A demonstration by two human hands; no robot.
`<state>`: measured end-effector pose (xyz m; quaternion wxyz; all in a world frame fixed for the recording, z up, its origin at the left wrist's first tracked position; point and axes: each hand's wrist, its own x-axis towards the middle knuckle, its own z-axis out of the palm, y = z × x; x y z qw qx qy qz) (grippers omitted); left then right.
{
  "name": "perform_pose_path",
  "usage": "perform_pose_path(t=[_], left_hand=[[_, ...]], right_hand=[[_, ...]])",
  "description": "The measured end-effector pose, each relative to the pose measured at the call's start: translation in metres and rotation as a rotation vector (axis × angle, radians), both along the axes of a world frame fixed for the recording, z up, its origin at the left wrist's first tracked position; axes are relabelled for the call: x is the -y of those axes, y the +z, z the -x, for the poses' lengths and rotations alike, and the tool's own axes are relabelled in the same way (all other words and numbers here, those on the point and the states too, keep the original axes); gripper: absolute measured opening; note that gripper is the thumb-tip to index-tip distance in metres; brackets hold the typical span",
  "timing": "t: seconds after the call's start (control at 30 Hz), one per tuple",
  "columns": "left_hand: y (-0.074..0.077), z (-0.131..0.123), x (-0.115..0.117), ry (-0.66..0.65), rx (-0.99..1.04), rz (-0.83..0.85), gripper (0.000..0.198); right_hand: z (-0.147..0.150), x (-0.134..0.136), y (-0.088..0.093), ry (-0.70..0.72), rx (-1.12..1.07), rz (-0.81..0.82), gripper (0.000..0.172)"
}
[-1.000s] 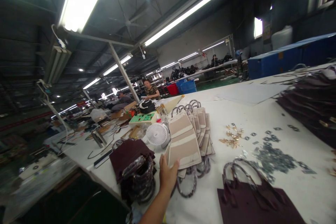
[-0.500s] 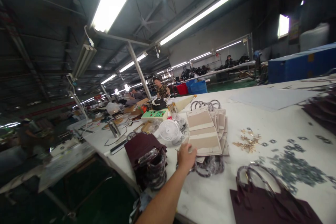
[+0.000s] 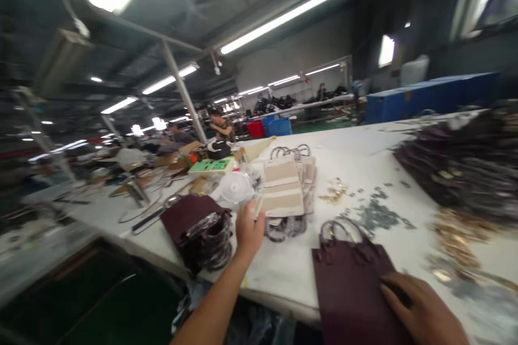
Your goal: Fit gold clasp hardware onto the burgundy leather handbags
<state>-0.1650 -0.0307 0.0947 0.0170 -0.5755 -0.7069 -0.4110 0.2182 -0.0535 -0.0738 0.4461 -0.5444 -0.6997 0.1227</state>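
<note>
My left hand (image 3: 250,229) is at the left edge of a stack of beige-lined handbag pieces (image 3: 283,202), its fingers stretched and thumb apart. Whether the fingertips touch the stack is blurred. My right hand (image 3: 423,304) lies over the right side of a burgundy handbag (image 3: 352,291), thumb and fingers apart. This bag lies flat at the table's front, its two looped handles pointing away from me. Left of my left hand, a pile of burgundy bags (image 3: 188,218) with plastic-wrapped handles sits near the table edge.
A white fan (image 3: 235,187) and a green-topped control box (image 3: 212,166) stand behind the piles. Gold fittings (image 3: 335,192) and grey metal plates (image 3: 376,213) lie scattered on the white table (image 3: 279,275). Dark bag pieces (image 3: 457,161) are heaped at right. Another person (image 3: 222,126) is farther back.
The view has swung right, bringing the dark heap and more gold fittings in. My right hand has appeared on the burgundy handbag. My left hand has shifted toward the stack's left edge.
</note>
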Motion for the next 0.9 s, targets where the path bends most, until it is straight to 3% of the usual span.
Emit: perform_pose_path(t=[0.07, 0.2, 0.27, 0.33, 0.57, 0.77, 0.9], left_hand=[[-0.018, -0.019, 0.016, -0.101, 0.039, -0.107, 0.042], [-0.073, -0.063, 0.043, -0.313, 0.047, 0.169, 0.034], [-0.096, -0.083, 0.046, -0.328, -0.019, 0.243, 0.035], [-0.109, -0.098, 0.039, -0.323, -0.088, 0.266, 0.041], [-0.111, -0.121, 0.007, -0.313, -0.112, 0.321, 0.052], [-0.117, -0.132, -0.007, -0.349, 0.212, 0.359, 0.058], [-0.107, -0.136, -0.004, -0.356, 0.29, 0.368, 0.046]], right_hand=[[0.0, 0.002, 0.008, -0.007, 0.03, 0.048, 0.033], [0.0, -0.002, 0.023, -0.021, -0.021, 0.083, 0.026], [-0.007, -0.002, 0.029, 0.001, -0.063, 0.107, 0.024], [-0.022, 0.0, 0.033, -0.009, -0.085, 0.12, 0.024], [-0.096, -0.017, 0.029, -0.253, 0.089, 0.184, 0.031], [-0.107, -0.046, 0.039, -0.298, 0.427, 0.332, 0.03], [-0.102, -0.049, 0.044, -0.261, 0.465, 0.368, 0.026]])
